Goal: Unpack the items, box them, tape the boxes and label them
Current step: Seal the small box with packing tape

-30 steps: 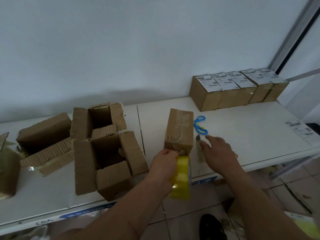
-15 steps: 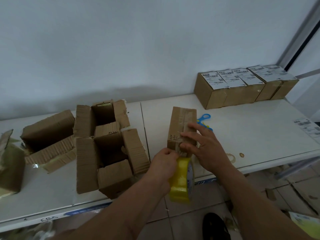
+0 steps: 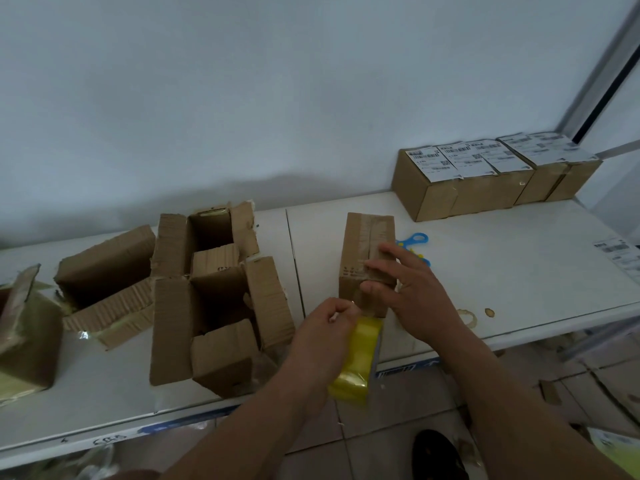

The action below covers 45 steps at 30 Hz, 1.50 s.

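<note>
White table along a pale wall fills the view, seen from above by the person working at it. At its left lie torn-open cartons with their flaps spread. At the far right stands a row of sealed, labelled boxes. Near the front edge, at centre, stands the small box being taped, a strip already running along its top. The right hand lies on the box with fingers spread and straight, pressing the strip flat. The left hand is curled around a yellow tape roll held just below the box's near end. Blue scissors lie just behind the box. To seal well, the tape probably needs to stay taut while the right hand smooths it over the seam, before cutting.
</note>
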Each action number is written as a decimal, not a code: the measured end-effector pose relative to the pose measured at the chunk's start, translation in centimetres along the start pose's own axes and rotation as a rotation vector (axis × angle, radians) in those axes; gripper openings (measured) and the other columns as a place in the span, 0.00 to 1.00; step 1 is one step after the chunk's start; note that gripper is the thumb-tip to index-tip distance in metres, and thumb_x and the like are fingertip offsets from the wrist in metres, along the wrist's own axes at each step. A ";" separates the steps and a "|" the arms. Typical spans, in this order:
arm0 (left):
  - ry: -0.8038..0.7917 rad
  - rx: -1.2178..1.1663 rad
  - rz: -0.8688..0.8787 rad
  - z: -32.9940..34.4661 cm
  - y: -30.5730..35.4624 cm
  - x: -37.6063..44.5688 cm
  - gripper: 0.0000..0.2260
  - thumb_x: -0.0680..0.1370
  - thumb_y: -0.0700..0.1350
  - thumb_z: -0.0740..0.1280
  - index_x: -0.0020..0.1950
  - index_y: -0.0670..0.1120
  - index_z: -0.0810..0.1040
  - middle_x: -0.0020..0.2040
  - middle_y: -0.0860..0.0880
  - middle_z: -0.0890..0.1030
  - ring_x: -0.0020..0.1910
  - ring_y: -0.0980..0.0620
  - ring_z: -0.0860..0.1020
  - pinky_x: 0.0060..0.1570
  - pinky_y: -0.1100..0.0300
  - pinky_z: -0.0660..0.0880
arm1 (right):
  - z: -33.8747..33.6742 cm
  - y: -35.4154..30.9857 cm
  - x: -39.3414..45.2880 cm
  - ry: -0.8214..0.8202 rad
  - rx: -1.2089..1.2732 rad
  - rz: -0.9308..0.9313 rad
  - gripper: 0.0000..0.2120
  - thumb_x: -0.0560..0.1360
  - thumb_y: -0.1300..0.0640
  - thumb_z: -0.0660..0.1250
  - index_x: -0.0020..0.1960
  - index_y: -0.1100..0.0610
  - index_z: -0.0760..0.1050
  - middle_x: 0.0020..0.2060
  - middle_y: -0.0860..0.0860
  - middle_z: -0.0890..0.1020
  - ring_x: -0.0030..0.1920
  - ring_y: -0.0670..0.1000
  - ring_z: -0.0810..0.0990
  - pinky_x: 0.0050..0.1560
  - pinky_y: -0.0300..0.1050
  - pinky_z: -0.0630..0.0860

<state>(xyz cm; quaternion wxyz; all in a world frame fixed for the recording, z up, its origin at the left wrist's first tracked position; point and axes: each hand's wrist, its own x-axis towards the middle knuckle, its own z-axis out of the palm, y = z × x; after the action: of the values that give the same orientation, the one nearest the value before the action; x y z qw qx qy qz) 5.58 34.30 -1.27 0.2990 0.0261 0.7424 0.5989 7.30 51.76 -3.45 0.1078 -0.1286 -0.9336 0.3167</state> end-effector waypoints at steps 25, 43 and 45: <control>0.157 0.286 0.454 0.8 -1.1 0.3 0.15 0.81 0.46 0.65 0.63 0.63 0.68 0.54 0.58 0.71 0.48 0.58 0.75 0.40 0.71 0.69 | 0.6 -4.6 -4.9 0.006 0.526 0.413 0.06 0.81 0.51 0.61 0.48 0.47 0.75 0.53 0.45 0.78 0.53 0.44 0.75 0.52 0.42 0.70; 0.134 0.468 0.415 0.8 1.0 -1.2 0.08 0.81 0.49 0.63 0.43 0.59 0.74 0.51 0.60 0.71 0.46 0.66 0.72 0.40 0.76 0.64 | -0.7 -3.8 -5.3 0.061 0.627 0.424 0.06 0.79 0.51 0.64 0.50 0.52 0.78 0.48 0.50 0.82 0.52 0.51 0.81 0.59 0.55 0.78; 0.127 0.476 0.433 0.4 1.7 -2.1 0.07 0.81 0.50 0.63 0.44 0.59 0.74 0.50 0.60 0.71 0.46 0.67 0.71 0.40 0.76 0.64 | -1.5 -4.4 -5.3 0.038 0.548 0.359 0.08 0.80 0.51 0.63 0.48 0.53 0.79 0.46 0.51 0.83 0.50 0.52 0.81 0.58 0.56 0.79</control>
<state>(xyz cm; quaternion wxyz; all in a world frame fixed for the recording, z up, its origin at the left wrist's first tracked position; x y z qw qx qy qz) 6.91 34.26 1.08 0.1035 0.2151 0.8561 0.4585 11.93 47.61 -0.22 0.0984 -0.2631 -0.7740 0.5675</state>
